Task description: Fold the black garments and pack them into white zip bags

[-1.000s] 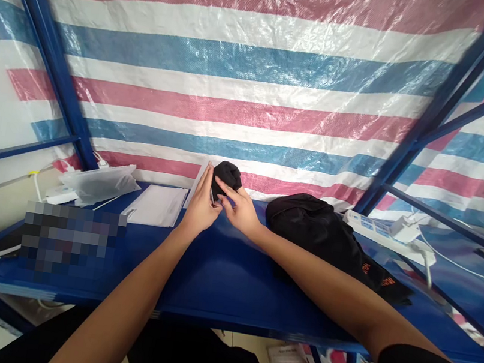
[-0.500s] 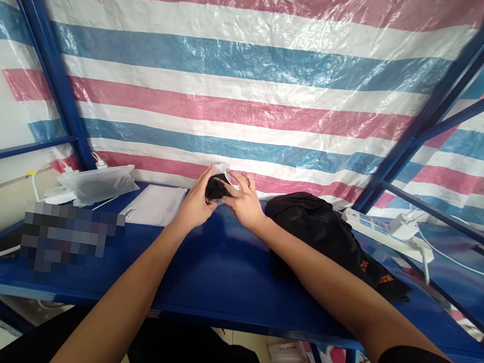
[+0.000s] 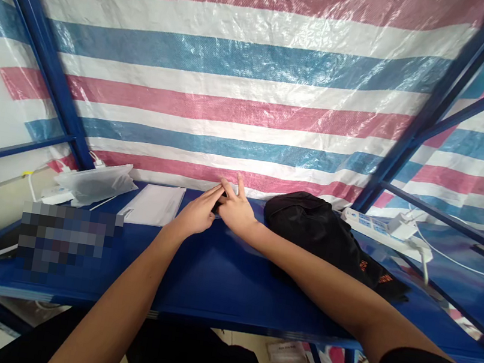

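Observation:
A small black item sits between my two hands above the blue table, mostly covered by fingers, so its kind does not show. My left hand wraps around it from the left, fingers together and pointing up and to the right. From the other side, my right hand meets it, with two fingers stretched upward and the others bent against the item. The fingertips of both hands touch or overlap. A black cloth garment or bag with orange lettering lies to the right of my right hand.
White paper or flat packets lie left of my hands, beside a translucent plastic bag. A white power strip with a plugged-in charger stands at the right. Blue frame posts and a striped plastic sheet bound the blue table.
My hands have closed in over the black item and sit slightly lower. The white piece behind it is now out of sight. Two fingers of my right hand now point upward.

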A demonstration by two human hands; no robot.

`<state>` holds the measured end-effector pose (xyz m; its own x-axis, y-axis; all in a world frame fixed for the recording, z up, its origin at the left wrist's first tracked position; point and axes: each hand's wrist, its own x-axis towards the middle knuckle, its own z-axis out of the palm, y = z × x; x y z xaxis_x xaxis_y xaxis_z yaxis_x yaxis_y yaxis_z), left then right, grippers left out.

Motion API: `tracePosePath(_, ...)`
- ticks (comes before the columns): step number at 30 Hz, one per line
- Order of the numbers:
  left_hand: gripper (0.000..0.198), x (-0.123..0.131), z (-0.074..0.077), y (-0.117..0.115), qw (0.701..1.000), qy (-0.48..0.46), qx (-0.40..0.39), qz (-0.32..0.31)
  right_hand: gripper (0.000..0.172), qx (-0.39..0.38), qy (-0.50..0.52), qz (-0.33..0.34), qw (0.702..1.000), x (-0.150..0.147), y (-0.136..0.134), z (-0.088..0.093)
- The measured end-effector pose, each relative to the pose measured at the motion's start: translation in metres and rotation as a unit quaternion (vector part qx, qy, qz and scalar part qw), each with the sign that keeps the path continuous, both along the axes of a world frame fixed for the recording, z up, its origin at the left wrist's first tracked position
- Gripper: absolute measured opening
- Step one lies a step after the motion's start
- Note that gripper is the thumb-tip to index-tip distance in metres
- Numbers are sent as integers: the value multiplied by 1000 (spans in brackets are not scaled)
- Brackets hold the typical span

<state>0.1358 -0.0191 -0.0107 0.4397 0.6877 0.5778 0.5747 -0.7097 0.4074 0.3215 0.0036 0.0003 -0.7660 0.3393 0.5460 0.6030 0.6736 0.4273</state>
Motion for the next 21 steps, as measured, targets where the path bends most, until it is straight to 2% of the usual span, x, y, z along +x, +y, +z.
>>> tracePosePath(4,99,2,9,-3,1000,-15,-1,-17,24,-18,-12,14,1000,0,0,-9)
tracePosePath(7,76,-5,19,-9,998,-54,17,32,24,-32,20,6,999,7,3,-4)
tracePosePath(11,70,-19,21,-11,996,-29,52,61,31,-50,72,-27,996,20,8,2)
tracePosePath(14,35,-27,18,-6,993,-31,77,81,33,-62,80,-2,995,26,10,-1)
tracePosePath(15,30,-29,17,-4,992,-42,83,88,33,-65,87,10,994,27,10,-3)
tracePosePath(18,29,-33,18,-3,989,-60,103,92,34,-76,112,37,990,27,10,-6)
tracePosePath(21,29,-30,21,-7,989,-50,121,70,29,-87,80,31,992,24,10,-2)
